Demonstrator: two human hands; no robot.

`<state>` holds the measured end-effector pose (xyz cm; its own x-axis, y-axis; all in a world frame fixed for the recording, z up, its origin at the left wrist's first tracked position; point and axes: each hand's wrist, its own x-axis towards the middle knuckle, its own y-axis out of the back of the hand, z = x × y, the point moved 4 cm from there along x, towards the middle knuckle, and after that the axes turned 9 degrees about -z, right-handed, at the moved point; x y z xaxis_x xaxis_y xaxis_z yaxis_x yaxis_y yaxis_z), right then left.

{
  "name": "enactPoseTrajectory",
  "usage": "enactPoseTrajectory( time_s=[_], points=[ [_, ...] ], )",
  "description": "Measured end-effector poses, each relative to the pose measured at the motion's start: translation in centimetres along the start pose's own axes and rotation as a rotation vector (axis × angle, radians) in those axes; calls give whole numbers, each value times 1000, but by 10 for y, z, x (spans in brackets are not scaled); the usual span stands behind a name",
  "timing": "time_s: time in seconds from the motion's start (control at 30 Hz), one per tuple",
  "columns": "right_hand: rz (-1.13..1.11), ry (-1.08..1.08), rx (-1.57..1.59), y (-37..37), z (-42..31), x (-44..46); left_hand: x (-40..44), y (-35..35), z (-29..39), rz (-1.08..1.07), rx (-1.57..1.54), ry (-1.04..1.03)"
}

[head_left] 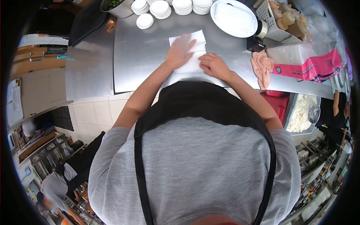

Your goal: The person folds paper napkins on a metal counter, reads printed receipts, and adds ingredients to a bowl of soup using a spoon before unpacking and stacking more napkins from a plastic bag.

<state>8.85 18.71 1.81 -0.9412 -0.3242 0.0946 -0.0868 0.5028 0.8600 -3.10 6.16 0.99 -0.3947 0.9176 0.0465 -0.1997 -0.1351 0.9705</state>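
A white cloth or paper sheet (pixel 199 40) lies folded on the steel counter (pixel 142 48), close to its front edge. My left hand (pixel 179 51) rests flat on the upper left part of the sheet, fingers spread. At the sheet's right edge is my right hand (pixel 213 65), its fingers curled in and touching the sheet. Whether those fingers pinch the edge is too small to tell.
Stacks of small white dishes (pixel 160 9) and an oval white plate (pixel 234 18) stand at the back. To the right are a pink cloth (pixel 262 67), a bottle basket (pixel 275 22) and pink packaging (pixel 318 67). A tub of white food (pixel 303 112) sits below. Other people are at both sides.
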Motion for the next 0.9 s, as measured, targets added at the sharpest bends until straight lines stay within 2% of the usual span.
enactPoseTrajectory(
  time_s=[0.1,0.23,0.33,0.4,0.53,0.6,0.63,0.7,0.83,0.9],
  points=[
    [45,93,-96,12,-17,-2,0,0,0,-4,5,3],
    [61,46,-125,2,-14,-4,0,-1,0,-7,4,16],
    [103,35,11,2,-7,1,-1,0,0,-5,-5,8],
    [43,-52,177,2,0,4,-1,1,0,-5,-11,3],
    [99,-132,257,-1,6,8,0,1,0,-20,-7,5],
    [4,-131,-66,-1,0,9,0,1,0,-18,-26,5],
    [4,-130,-66,-1,-3,6,0,1,0,-18,-25,5],
    [184,144,-252,3,-19,-2,-1,-1,-4,23,-103,4],
    [201,129,-311,2,-13,-2,1,-5,-17,32,-98,-15],
    [206,-15,-28,2,5,7,4,-4,-33,55,-490,18]
  ],
)
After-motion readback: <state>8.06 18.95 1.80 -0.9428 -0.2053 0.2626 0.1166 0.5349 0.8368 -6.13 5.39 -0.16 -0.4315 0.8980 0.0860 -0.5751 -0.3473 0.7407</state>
